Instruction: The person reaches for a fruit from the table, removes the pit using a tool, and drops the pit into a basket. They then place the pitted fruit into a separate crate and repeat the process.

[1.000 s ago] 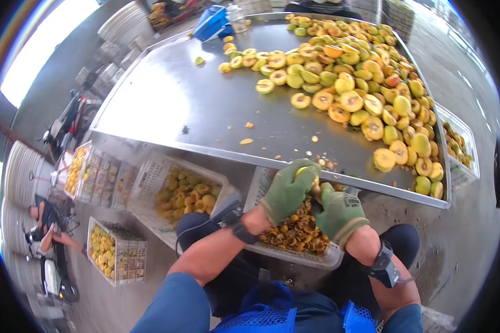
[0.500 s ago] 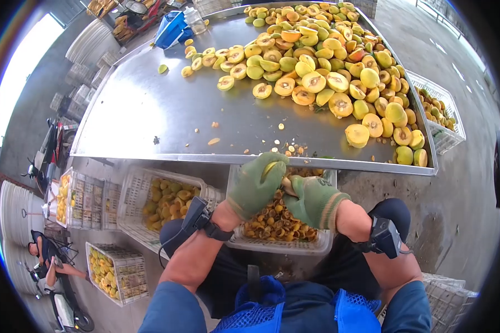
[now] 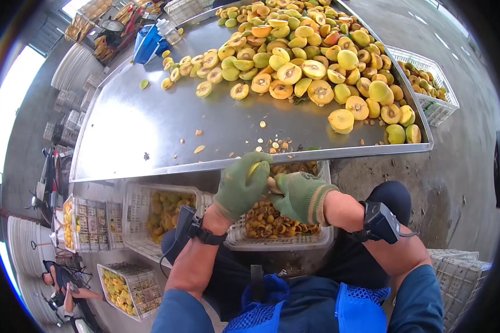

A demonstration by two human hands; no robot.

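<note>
My left hand (image 3: 241, 186), in a green glove, is wrapped round a yellow-green fruit piece (image 3: 254, 168) just off the front edge of the metal table (image 3: 166, 130). Close on its right, my right hand (image 3: 297, 195), gloved too, grips a small tool with a wooden handle (image 3: 273, 185); its working end is hidden between the hands. Below both hands stands a white crate (image 3: 311, 243) holding brown pits and scraps (image 3: 278, 221). Halved fruits (image 3: 313, 69) with their cut faces showing lie heaped on the table's back and right.
A crate of fruit pieces (image 3: 129, 213) stands left of my knees, with further crates (image 3: 130, 291) beyond it. Another crate (image 3: 436, 108) is beside the table's right edge. A blue container (image 3: 145, 44) and a clear bottle (image 3: 168, 31) stand at the back left. A person (image 3: 66, 286) sits at lower left.
The view has turned slightly, so the table and fruit heap appear shifted left. Both hands keep their hold close together, with little visible change between them.
</note>
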